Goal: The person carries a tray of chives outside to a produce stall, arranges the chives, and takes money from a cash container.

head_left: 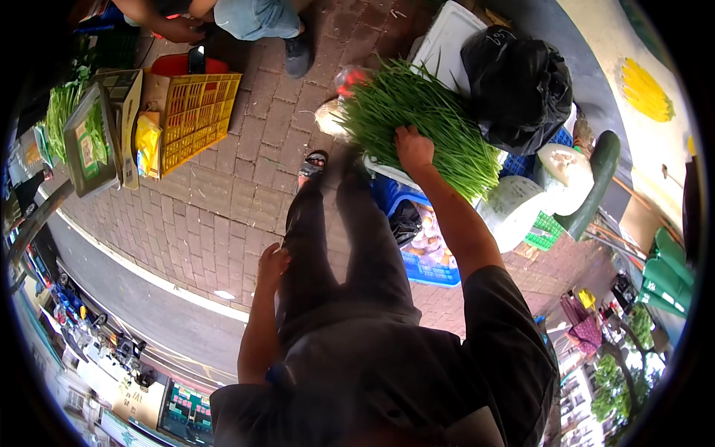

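A large heap of long green garlic chives (424, 112) lies on a white tray or board, its leaves spread to the left and right. My right hand (414, 151) is on top of the heap, fingers bent down into the leaves and closed on some; the fingertips are partly hidden. My left hand (274, 264) hangs beside my left thigh with its fingers curled together. A small pale thing may be between those fingers, too small to name. Left of the chives sits a pale, roundish item (332, 119), with a clear and red plastic bag (351, 79) behind it.
Beside the chives are a black plastic bag (518, 89), cut winter melons (514, 212) and a long dark green gourd (599, 182). A blue basket (432, 272) stands below. A yellow crate (197, 123) is at left. Another person's leg (261, 18) and hand show at the top.
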`<state>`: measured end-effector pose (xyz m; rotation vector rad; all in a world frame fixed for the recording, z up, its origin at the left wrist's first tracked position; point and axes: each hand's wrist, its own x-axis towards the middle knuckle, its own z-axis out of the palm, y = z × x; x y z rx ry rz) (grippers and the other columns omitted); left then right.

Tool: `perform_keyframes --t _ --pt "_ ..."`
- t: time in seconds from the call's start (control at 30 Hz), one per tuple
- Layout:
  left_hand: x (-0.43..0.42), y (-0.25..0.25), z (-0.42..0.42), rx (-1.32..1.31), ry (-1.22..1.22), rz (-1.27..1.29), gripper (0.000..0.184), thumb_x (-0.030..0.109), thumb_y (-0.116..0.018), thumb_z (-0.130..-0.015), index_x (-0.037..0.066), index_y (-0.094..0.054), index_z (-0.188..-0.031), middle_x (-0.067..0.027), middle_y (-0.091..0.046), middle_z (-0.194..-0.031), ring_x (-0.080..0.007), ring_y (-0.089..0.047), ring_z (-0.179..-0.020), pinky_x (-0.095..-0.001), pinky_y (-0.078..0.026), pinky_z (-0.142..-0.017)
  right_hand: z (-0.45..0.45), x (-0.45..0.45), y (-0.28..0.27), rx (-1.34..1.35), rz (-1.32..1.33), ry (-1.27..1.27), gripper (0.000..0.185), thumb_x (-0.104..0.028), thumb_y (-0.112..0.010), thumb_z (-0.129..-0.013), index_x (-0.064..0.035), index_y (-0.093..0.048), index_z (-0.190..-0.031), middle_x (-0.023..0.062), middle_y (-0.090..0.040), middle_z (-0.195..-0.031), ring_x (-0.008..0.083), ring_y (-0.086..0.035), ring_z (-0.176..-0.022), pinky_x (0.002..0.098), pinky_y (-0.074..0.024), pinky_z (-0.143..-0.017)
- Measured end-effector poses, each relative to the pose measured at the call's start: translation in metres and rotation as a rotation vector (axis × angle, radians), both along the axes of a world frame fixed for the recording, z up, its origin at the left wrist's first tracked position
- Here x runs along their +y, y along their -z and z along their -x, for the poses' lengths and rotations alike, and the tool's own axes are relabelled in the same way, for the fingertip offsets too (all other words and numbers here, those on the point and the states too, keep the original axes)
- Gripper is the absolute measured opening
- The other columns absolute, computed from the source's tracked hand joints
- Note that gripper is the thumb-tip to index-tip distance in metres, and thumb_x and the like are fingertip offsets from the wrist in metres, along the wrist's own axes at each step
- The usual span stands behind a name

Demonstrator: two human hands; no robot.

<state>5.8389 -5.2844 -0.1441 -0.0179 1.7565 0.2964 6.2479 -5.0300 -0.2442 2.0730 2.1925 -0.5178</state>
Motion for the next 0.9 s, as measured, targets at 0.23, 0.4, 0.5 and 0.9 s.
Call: perform_keyframes --t 0.23,0.4,0.5,0.9 --pt "-0.002 -0.001 0.001 -0.008 -0.023 -0.002 0.052 0.017 -0.064 -0.089 0.004 -0.046 -0.136 -0.0117 -0.065 -0.107 -0.0184 -0.067 -0.083 -0.0263 -0.051 -0.064 0.000 0.001 -0.002 0.008 -0.037 0.013 0.009 -0.021 -0.062 -0.087 -0.0139 -0.063 -0.091 0.0114 -0.061 -0.088 0.0360 -0.065 -0.068 0.0475 -0.0520 -0.058" --pt "-0.003 0.003 -0.001 -0.006 -0.024 -0.017 0.053 0.017 -0.065 -0.089 0.003 -0.047 -0.136 -0.0108 -0.065 -0.103 -0.0167 -0.066 -0.079 -0.0253 -0.050 -0.060 -0.003 -0.006 -0.020 0.190 -0.160 0.050 0.005 -0.016 -0.064 -0.084 -0.0129 -0.063 -0.088 0.0109 -0.062 -0.089 0.0356 -0.064 -0.067 0.0461 -0.0516 -0.057" --pt "0.001 0.003 -0.004 0.008 -0.025 -0.030 0.053 0.018 -0.067 -0.087 0.002 -0.049 -0.134 -0.0078 -0.065 -0.094 -0.0133 -0.064 -0.075 -0.0234 -0.046 -0.054 -0.005 -0.011 -0.022 0.257 -0.197 0.061 0.006 -0.014 -0.065 -0.083 -0.0122 -0.062 -0.088 0.0110 -0.064 -0.090 0.0357 -0.064 -0.067 0.0457 -0.0514 -0.057" --pt "0.078 0.021 -0.052 -0.081 0.164 -0.182 0.050 0.019 -0.064 -0.090 0.000 -0.049 -0.135 -0.0073 -0.066 -0.102 -0.0136 -0.063 -0.084 -0.0249 -0.048 -0.068 -0.007 -0.010 -0.031 0.370 -0.203 0.136 0.011 -0.017 -0.069 -0.083 -0.0110 -0.061 -0.088 0.0103 -0.064 -0.088 0.0350 -0.064 -0.070 0.0444 -0.0507 -0.059"
